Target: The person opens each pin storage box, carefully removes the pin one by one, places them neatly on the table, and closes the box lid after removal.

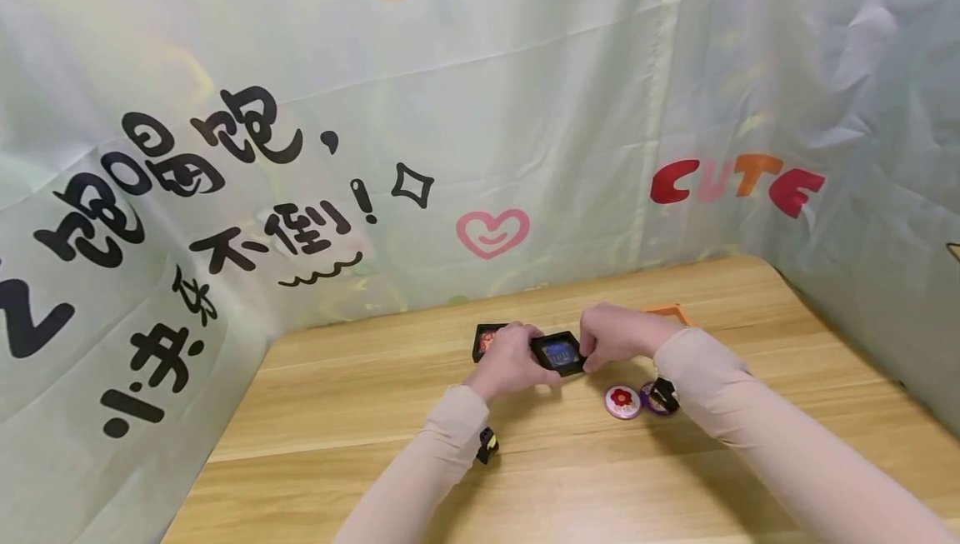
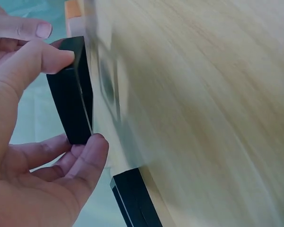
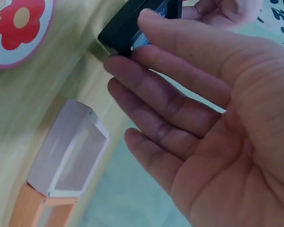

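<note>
A small black box frame (image 1: pixel 558 353) with a blue picture is held between both hands, tilted, just above the table. My left hand (image 1: pixel 512 358) grips its left side; in the left wrist view the thumb presses one edge of the black frame (image 2: pixel 70 90) and fingertips hold the opposite edge. My right hand (image 1: pixel 618 332) pinches the right corner between thumb and index finger, the other fingers extended in the right wrist view. Behind the left hand lies another black frame (image 1: pixel 488 339) with a red picture, partly hidden.
A round red-flower badge (image 1: pixel 622 401) lies beside a purple badge (image 1: pixel 651 398), with a black object (image 1: pixel 664 395) over it by the right wrist. A black-and-yellow item (image 1: pixel 487 446) sits by the left forearm. Beyond the right hand are an orange frame (image 1: pixel 678 313) and a pale frame (image 3: pixel 68 146).
</note>
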### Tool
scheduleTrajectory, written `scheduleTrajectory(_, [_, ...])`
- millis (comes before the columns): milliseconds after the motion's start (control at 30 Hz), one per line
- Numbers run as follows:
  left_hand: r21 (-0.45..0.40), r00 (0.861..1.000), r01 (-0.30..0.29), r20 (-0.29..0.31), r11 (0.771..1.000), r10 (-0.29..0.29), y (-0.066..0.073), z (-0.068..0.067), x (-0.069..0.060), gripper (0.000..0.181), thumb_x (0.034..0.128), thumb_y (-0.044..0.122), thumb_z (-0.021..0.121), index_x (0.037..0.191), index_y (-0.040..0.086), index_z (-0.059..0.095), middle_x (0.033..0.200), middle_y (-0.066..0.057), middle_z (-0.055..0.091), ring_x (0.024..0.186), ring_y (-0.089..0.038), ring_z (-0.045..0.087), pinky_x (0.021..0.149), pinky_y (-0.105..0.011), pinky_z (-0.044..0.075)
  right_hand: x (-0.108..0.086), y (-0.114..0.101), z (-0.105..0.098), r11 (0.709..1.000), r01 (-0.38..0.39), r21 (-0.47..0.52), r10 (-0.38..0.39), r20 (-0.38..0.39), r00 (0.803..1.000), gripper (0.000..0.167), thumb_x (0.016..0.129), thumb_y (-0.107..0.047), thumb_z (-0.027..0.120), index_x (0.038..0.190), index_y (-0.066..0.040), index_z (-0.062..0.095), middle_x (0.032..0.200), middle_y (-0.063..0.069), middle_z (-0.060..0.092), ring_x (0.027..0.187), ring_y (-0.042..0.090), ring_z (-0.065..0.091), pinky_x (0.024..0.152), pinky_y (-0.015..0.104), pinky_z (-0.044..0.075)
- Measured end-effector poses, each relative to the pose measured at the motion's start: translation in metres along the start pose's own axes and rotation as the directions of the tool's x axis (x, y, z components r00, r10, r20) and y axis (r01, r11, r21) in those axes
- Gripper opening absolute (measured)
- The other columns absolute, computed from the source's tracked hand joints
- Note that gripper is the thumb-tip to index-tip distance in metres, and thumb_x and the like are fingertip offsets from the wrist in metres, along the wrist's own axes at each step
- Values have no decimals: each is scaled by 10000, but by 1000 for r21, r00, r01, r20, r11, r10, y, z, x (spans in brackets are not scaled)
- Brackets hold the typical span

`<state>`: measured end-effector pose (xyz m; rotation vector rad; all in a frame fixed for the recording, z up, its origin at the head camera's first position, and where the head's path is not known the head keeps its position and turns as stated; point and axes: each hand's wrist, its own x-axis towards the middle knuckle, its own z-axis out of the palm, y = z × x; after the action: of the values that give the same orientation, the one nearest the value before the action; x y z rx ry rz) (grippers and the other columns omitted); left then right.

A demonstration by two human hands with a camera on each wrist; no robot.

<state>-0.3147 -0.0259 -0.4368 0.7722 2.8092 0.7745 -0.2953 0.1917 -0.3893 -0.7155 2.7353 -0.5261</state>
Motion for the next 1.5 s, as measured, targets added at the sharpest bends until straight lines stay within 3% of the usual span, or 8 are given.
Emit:
scheduleTrajectory(133, [-63, 1000, 5, -13, 998, -6, -1, -6, -4, 688, 752, 291, 953, 1347, 53, 702, 1176, -71, 676, 953, -138, 615, 848, -250, 571, -4, -1, -5, 999, 20, 30, -19, -39, 999, 145, 857, -189, 908, 926, -77, 849, 841, -13, 787, 745, 85, 640, 713, 267, 583])
scheduleTrajectory(333, [-138, 999, -22, -29, 990, 18, -3, -14, -11, 661, 760, 253, 943, 1342, 48, 706, 1112, -34, 666, 932, -151, 657, 830, -243, 569, -7, 0, -5, 999, 53, -10, -54, -107, 993, 693, 842, -374, 918, 1348, 36, 681, 1220, 189, 745, 1125, 346, 709, 998, 532, 622])
scheduleTrajectory(467, [-162, 999, -53, -18, 985, 51, -2, -17, -16, 681, 757, 217, 944, 1372, 66, 693, 1143, -27, 668, 985, -186, 684, 845, -227, 586, -7, 0, -2, 996, 84, 0, -83, -119, 989, 877, 836, -404, 899, 1497, 57, 554, 1386, 236, 672, 1251, 394, 665, 1084, 575, 583])
scheduleTrajectory(633, [-196, 998, -69, -13, 978, 68, 2, -20, -22, 717, 766, 196, 932, 1424, 93, 667, 1251, -35, 668, 1027, -162, 689, 906, -233, 602, -7, -2, 1, 992, 122, 20, -119, -133, 984, 800, 826, -365, 860, 1471, 30, 599, 1356, 167, 686, 1126, 248, 672, 992, 434, 606])
scheduleTrajectory(767, [-248, 996, -90, -34, 965, 85, 5, -22, -26, 741, 766, 164, 915, 1449, 73, 644, 1300, -71, 666, 1080, -226, 701, 992, -362, 639, -8, -3, 2, 989, 146, -7, -145, -159, 976, 734, 813, -382, 857, 1412, -6, 657, 1249, 85, 704, 1002, 157, 632, 875, 343, 579])
scheduleTrajectory(900, [-303, 993, -117, -59, 946, 104, 5, -24, -32, 750, 770, 122, 890, 1467, 49, 623, 1344, -108, 658, 1144, -325, 700, 1046, -465, 627, -11, -7, 1, 987, 157, -39, -162, -189, 969, 695, 818, -407, 854, 1378, -31, 682, 1255, 73, 710, 1023, 157, 641, 877, 357, 586])
scheduleTrajectory(1033, [-327, 990, -136, -79, 935, 117, 4, -26, -37, 759, 781, 98, 879, 1486, 36, 604, 1364, -115, 648, 1163, -341, 692, 1038, -404, 632, -13, -13, -1, 985, 164, -49, -171, -205, 964, 676, 830, -411, 851, 1370, -40, 686, 1256, 70, 711, 1023, 152, 649, 875, 361, 595])
scheduleTrajectory(1500, [-438, 987, -157, -107, 885, 122, -3, -24, -53, 775, 820, 117, 880, 1522, 44, 560, 1322, -99, 647, 1111, -222, 674, 1078, -480, 609, -20, -23, 0, 981, 183, -58, -191, -241, 951, 657, 828, -461, 873, 1332, -74, 707, 1200, 9, 719, 992, 101, 648, 832, 311, 594])
